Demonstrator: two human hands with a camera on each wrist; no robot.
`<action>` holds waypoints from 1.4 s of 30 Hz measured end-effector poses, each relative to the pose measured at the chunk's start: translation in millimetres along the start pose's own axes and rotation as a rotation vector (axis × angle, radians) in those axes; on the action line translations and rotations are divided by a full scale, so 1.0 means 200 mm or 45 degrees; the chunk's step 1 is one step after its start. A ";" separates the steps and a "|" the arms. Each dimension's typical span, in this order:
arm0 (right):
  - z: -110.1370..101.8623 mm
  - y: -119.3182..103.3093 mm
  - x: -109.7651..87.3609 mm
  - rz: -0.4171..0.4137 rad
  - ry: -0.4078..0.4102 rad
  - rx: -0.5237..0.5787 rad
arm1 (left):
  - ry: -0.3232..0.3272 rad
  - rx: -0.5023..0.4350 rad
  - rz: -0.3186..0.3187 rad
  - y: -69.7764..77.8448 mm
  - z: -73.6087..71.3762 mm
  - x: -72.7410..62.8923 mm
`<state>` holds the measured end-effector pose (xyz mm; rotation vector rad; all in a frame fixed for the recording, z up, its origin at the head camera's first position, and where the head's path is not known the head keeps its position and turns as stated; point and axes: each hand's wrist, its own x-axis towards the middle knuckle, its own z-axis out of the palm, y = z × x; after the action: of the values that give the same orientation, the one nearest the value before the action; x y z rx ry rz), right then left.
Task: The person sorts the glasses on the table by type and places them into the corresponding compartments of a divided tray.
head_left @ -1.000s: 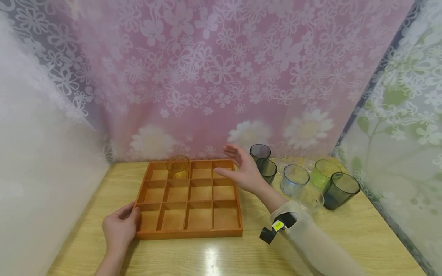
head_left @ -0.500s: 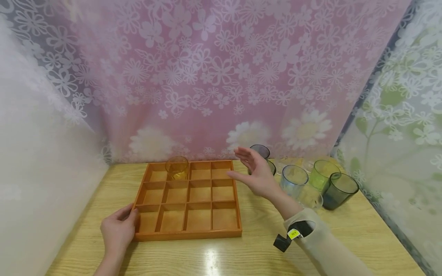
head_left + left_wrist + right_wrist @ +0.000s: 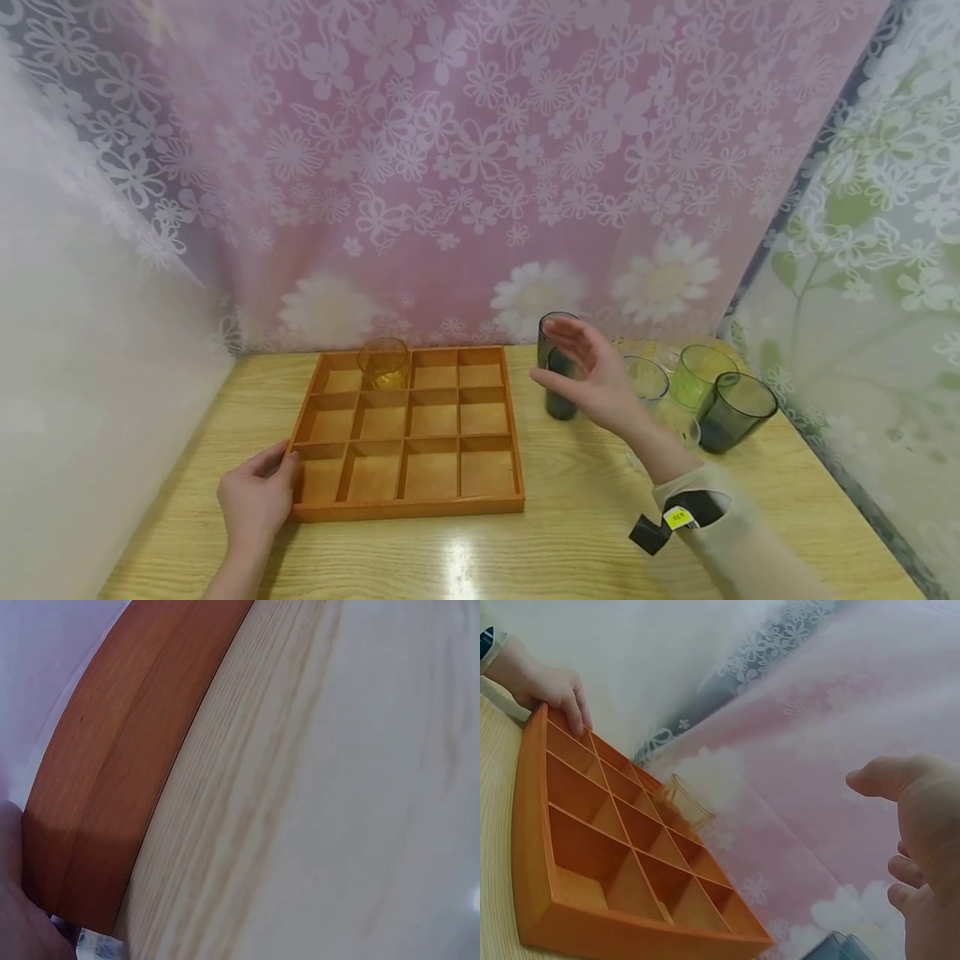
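At the left of the head view, my left hand [image 3: 257, 493] grips the near left corner of a wooden compartment tray [image 3: 408, 508]. Its fingers bend over the tray's edge in the right wrist view. An amber glass [image 3: 384, 365] stands in a back-row compartment, second from the left. My right hand [image 3: 596, 385] is raised right of the tray, thumb and fingers spread apart, holding nothing. Close behind it are two dark grey glasses, the nearer glass [image 3: 559, 403] and the farther glass [image 3: 549, 335], both partly hidden by the hand. I cannot tell whether it touches them.
More glassware stands to the right: a bluish glass [image 3: 649, 377] partly behind my right hand, a green glass [image 3: 702, 379], a dark glass [image 3: 737, 414] and clear pieces. A floral curtain [image 3: 465, 208] hangs behind the wooden table [image 3: 450, 558].
My right hand has moved right, away from the tray and over to the dark grey glasses, with its fingers still spread. The left hand and the tray stay put.
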<state>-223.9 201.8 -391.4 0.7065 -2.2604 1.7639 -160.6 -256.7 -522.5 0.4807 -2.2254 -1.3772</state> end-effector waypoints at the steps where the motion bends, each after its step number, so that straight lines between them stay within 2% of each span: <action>1: -0.01 0.00 -0.01 0.001 0.005 -0.010 | 0.002 -0.004 0.001 0.00 0.00 0.00; 13: -0.19 -0.01 -0.12 0.034 0.075 -0.118 | -0.021 -0.011 -0.020 0.02 0.00 0.00; 22: -0.31 0.01 -0.22 0.077 0.072 -0.228 | -0.023 0.002 -0.022 0.01 0.00 0.00; 37: -0.44 0.06 -0.33 0.121 0.127 -0.370 | -0.010 0.041 0.028 0.01 0.00 -0.01; 42: -0.48 0.07 -0.37 0.170 0.140 -0.401 | -0.007 0.053 0.012 0.00 0.00 -0.01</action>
<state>-179.2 314.8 -409.5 0.3961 -2.4772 1.4080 -159.2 -256.6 -522.3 0.4809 -2.2614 -1.3312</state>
